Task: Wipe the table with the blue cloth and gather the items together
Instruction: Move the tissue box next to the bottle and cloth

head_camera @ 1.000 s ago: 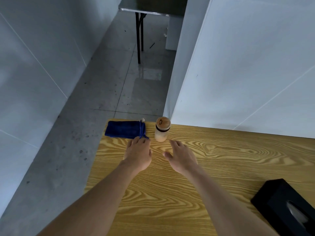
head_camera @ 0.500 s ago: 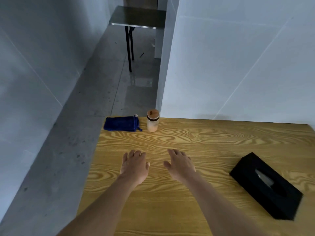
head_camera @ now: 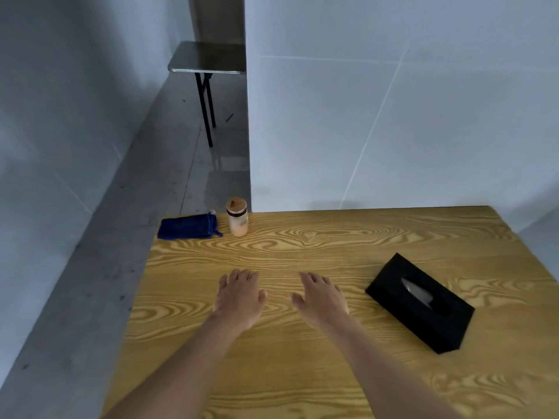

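A folded blue cloth lies at the far left corner of the wooden table. Just right of it stands a small frosted jar with a wooden lid. A black tissue box sits at an angle on the right side of the table. My left hand and my right hand hover side by side over the middle of the table, palms down, fingers spread, holding nothing. Both hands are well short of the cloth and the jar.
The table's left edge drops to a grey concrete floor. A white wall stands right behind the table's far edge. A small dark folding table stands further back in the passage.
Both hands have drawn back from the cloth and jar toward the table's middle. The view has swung right, bringing the whole tissue box into sight.
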